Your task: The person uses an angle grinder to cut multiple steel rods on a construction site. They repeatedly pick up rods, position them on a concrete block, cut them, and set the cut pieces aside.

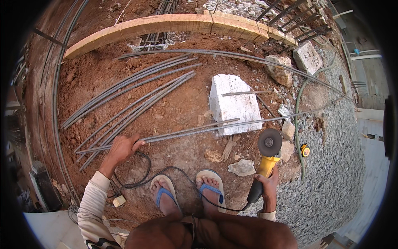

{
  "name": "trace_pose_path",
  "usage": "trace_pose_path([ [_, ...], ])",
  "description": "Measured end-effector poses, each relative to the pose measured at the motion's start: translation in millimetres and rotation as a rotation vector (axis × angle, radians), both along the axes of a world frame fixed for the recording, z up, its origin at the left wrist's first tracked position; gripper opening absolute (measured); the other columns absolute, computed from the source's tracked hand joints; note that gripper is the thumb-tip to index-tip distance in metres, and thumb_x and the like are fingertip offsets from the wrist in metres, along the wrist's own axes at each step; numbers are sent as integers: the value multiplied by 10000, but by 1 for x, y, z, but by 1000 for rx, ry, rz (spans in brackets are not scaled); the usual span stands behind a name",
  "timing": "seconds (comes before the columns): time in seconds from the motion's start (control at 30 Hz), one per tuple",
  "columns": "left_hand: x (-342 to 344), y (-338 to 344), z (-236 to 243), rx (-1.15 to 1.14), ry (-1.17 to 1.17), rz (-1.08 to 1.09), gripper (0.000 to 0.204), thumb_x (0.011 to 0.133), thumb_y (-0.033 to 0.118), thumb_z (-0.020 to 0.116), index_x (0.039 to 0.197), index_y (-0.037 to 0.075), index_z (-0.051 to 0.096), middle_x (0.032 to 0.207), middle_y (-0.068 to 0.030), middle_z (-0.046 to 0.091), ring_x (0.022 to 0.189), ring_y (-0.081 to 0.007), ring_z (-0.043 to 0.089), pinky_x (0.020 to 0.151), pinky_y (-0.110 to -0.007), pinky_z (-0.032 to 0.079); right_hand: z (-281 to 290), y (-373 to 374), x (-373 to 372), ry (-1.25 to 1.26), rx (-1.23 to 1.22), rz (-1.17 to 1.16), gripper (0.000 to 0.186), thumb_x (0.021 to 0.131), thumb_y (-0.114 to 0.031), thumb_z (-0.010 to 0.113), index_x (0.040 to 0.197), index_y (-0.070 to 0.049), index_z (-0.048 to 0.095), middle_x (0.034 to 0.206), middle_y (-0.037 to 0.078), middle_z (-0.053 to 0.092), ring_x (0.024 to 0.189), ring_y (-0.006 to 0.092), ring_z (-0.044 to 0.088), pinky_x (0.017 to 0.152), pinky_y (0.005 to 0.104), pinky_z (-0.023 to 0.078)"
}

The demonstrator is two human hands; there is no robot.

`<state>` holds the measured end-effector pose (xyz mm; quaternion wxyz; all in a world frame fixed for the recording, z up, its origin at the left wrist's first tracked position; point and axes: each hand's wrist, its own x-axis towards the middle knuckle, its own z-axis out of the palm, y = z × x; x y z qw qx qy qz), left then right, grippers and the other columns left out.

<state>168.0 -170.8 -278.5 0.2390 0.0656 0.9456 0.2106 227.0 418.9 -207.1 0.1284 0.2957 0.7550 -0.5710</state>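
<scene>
My right hand (267, 185) grips a yellow and black angle grinder (267, 166), its dark disc (269, 142) facing up toward the head view. A black cord runs from the grinder's lower end past my feet. At the left, my left hand (122, 149) is closed on steel rebar (174, 135), near the end of the bars. The rebar reaches right, across the near face of a white stone block (234, 103). On top of that block rests a short cut piece of rebar (244, 93). The disc is a little way from the long bar, not touching it.
Several cut rebars (132, 87) lie on red soil beyond my left hand. A long timber beam (174, 25) crosses the far side. Right of the block are loose stones (307, 58), a green hose (297, 124), a yellow tape measure (305, 150) and grey gravel (331, 178).
</scene>
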Motion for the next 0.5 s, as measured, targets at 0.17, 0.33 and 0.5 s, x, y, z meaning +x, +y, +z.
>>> trace_pose_path([
  [0.17,35,0,-23,38,40,-1,464,1113,524,626,1020,71,657,742,-241,688,731,-508,686,667,-591,489,4,-8,-11,10,135,175,759,713,-74,885,1414,-30,597,1163,63,693,1033,187,673,939,362,565],
  [0.33,51,-22,-29,-5,24,36,438,1103,501,654,1011,73,646,724,-221,674,716,-500,677,652,-579,494,-2,-20,-21,98,207,250,697,714,-102,875,1362,-34,626,1057,45,710,927,167,694,857,335,581],
  [0.5,49,-38,-32,-32,52,9,429,1092,485,680,997,69,647,733,-218,675,703,-493,670,649,-572,494,-6,-35,-36,59,235,324,714,721,-37,854,1389,-9,602,1144,75,700,1016,193,679,929,359,566],
])
